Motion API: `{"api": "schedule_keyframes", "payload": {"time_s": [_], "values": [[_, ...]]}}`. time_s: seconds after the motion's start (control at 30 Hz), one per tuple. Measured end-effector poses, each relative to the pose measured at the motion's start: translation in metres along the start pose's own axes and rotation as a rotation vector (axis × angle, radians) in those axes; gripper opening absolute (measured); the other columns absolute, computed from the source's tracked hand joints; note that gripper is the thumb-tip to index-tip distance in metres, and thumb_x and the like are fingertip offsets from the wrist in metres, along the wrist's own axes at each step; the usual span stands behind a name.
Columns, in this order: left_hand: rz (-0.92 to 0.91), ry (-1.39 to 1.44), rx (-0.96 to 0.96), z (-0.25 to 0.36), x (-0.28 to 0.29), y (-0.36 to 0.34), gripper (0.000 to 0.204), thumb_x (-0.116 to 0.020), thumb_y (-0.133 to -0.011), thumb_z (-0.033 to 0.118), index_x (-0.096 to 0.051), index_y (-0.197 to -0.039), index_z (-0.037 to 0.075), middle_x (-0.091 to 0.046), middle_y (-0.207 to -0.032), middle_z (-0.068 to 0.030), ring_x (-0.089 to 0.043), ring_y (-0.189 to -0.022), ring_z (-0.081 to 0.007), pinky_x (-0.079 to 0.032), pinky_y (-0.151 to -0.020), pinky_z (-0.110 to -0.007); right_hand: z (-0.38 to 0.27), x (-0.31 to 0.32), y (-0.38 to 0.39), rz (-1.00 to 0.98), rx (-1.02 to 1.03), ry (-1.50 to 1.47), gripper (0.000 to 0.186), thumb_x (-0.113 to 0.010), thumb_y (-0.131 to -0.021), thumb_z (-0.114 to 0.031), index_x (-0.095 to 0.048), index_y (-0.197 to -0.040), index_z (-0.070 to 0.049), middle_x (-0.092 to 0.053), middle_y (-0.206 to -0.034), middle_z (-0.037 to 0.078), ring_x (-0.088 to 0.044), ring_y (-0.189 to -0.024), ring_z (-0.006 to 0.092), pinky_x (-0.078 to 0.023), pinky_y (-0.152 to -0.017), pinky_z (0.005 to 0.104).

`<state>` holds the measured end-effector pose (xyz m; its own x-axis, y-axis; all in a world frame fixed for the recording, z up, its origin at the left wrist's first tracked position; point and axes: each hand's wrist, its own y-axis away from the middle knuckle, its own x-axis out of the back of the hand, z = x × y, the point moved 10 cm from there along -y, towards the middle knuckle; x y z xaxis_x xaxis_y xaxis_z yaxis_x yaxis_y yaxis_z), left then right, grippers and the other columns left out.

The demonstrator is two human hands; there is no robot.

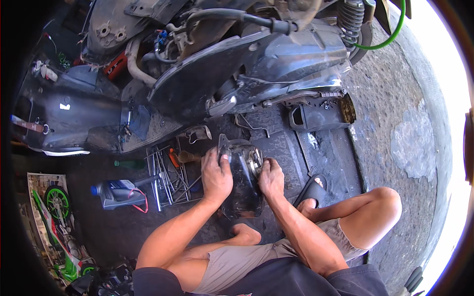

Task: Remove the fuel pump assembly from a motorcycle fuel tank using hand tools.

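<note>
A black, glossy, curved plastic scooter part (242, 185) stands on the floor mat between my legs, its exact kind unclear. My left hand (216, 175) grips its left edge, thumb on the near face. On the other side my right hand (271, 177) has its fingers curled at the part's upper right edge. A small shiny metal piece (254, 159) shows next to the right fingertips; I cannot tell whether the hand touches it. Beyond my hands rests a partly stripped scooter (207, 79), its dark side cover facing me.
Wrenches and other hand tools (168, 177) lie left of me, beside a grey-blue oil bottle (119, 193). A black plastic housing (323, 116) with small hardware lies at the right. A green hose (395, 34) hangs near the shock spring (350, 22). A motorbike poster (59, 222) is at far left.
</note>
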<state>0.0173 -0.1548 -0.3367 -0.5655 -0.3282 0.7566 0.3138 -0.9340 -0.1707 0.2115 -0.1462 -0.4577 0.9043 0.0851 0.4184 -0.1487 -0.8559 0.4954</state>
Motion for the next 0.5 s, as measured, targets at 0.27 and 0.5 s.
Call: {"api": "schedule_keyframes", "payload": {"time_s": [0.27,0.5], "values": [[-0.007,0.036,-0.045,0.006,-0.002,0.001,0.027,-0.052,-0.093,0.009,-0.056,-0.116,-0.005,-0.059,-0.116,-0.0238,-0.054,-0.106,-0.0432,-0.041,-0.095,-0.049,0.014,0.001,-0.007,0.047,0.043,-0.087,0.053,-0.045,-0.103,-0.037,-0.065,-0.088,0.010,-0.065,-0.071,0.027,-0.069,-0.069,0.0344,-0.049,-0.068,0.0453],[0.044,0.054,-0.050,0.007,0.001,0.004,0.031,-0.055,-0.091,0.008,-0.056,-0.119,-0.004,-0.059,-0.118,-0.0231,-0.054,-0.106,-0.0424,-0.042,-0.095,-0.049,0.016,0.007,-0.006,0.150,0.061,0.060,0.063,-0.041,-0.103,-0.044,-0.066,-0.083,0.010,-0.065,-0.072,0.030,-0.068,-0.071,0.0403,-0.048,-0.069,0.0485]]}}
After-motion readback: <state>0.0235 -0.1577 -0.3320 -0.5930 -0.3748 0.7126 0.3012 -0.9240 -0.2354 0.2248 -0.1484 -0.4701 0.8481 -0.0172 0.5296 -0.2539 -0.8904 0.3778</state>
